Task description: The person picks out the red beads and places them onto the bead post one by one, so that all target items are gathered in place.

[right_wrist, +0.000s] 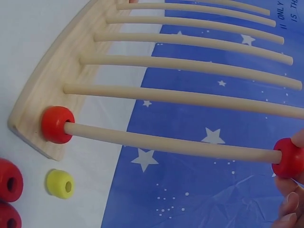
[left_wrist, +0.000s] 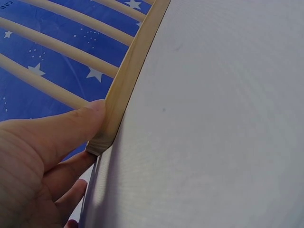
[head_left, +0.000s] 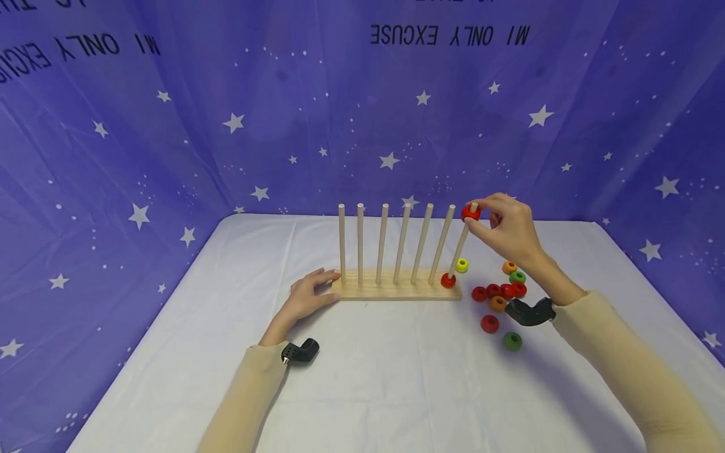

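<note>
A wooden rack with a flat base and a row of several upright pegs stands on the white table. My right hand pinches a red bead between thumb and fingers at the top of the rightmost peg. That peg's tip pokes through the bead's hole in the head view. Around the foot of the same peg sits another red bead, down on the base. My left hand holds the base's left end, its thumb along the front edge and its fingers behind.
Right of the rack lie several loose beads: a yellow bead close behind the base's corner, red beads, orange beads and green beads. A purple starry curtain hangs behind the white table.
</note>
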Tool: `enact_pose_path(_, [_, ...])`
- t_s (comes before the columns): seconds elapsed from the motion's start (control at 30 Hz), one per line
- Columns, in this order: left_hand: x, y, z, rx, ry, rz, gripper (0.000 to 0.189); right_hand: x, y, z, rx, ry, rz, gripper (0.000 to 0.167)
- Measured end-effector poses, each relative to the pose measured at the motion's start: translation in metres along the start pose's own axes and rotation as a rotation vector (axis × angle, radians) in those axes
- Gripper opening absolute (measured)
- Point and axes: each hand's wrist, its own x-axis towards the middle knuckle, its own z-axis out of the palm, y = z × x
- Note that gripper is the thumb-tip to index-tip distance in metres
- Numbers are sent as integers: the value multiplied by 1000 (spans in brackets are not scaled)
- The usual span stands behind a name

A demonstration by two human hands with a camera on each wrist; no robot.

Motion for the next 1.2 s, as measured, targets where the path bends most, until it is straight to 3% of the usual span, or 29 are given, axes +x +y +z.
enact_pose_path(1.2, [-2,2,-1,-1,5,14,48,-10,8,8,-23,-83,-19,16])
